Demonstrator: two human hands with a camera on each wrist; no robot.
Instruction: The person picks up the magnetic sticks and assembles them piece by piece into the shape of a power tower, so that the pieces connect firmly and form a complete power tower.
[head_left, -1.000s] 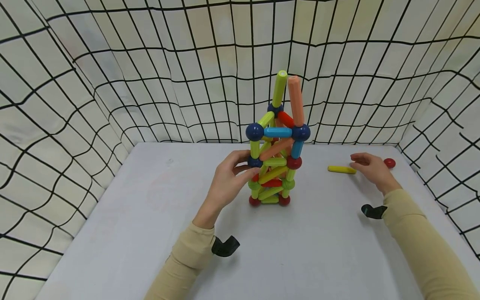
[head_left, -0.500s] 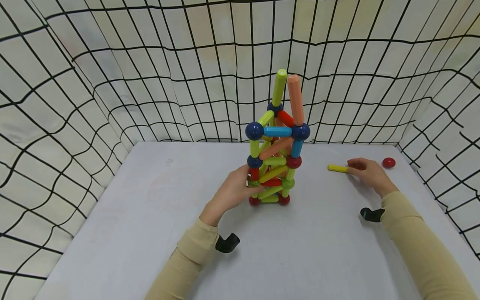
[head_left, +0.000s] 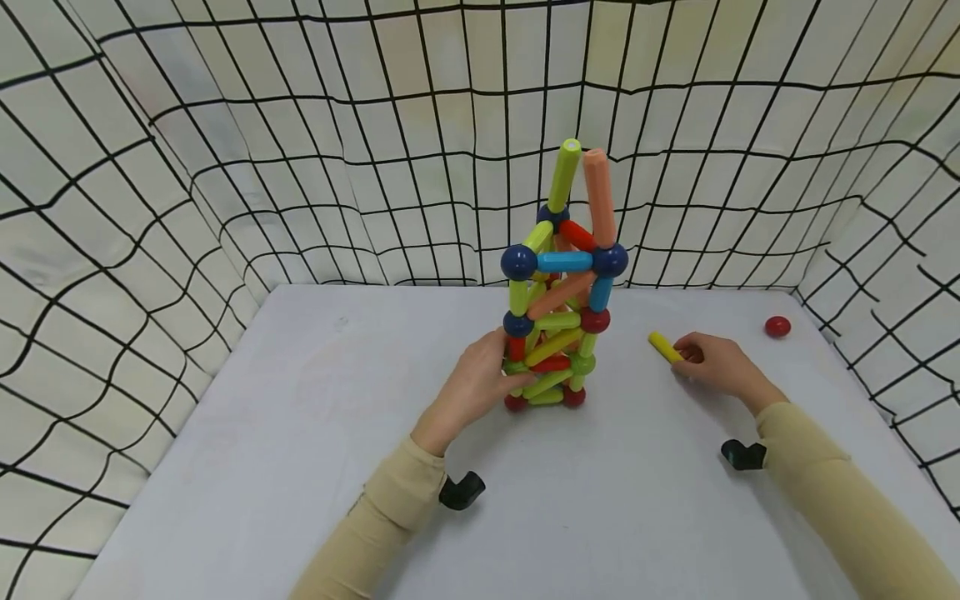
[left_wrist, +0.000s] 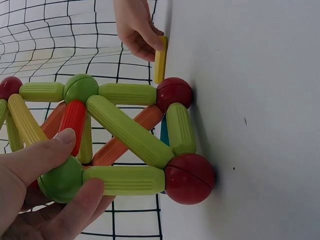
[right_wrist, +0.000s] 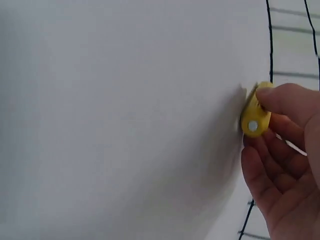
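Observation:
A tower of magnetic rods and balls (head_left: 558, 321) stands upright on the table, with a green rod (head_left: 565, 175) and an orange rod (head_left: 600, 200) pointing up from its top. My left hand (head_left: 472, 379) grips its lower left corner; in the left wrist view, thumb and fingers curl round a green ball (left_wrist: 62, 180). To the right of the tower, my right hand (head_left: 720, 367) pinches a yellow magnetic rod (head_left: 664, 347) near one end. The right wrist view shows the thumb on that yellow rod (right_wrist: 256, 112), its round metal tip facing the camera.
A loose red ball (head_left: 777, 327) lies at the right rear of the white table (head_left: 337, 358). Black netting (head_left: 375, 158) over pale cloth walls encloses the back and both sides. Dark camera mounts (head_left: 461, 491) stick out at both wrists.
My left hand has slid down the tower from a blue ball to the green one below, and the tower has shifted slightly right. My right hand has taken the yellow rod, turning it and drawing it nearer.

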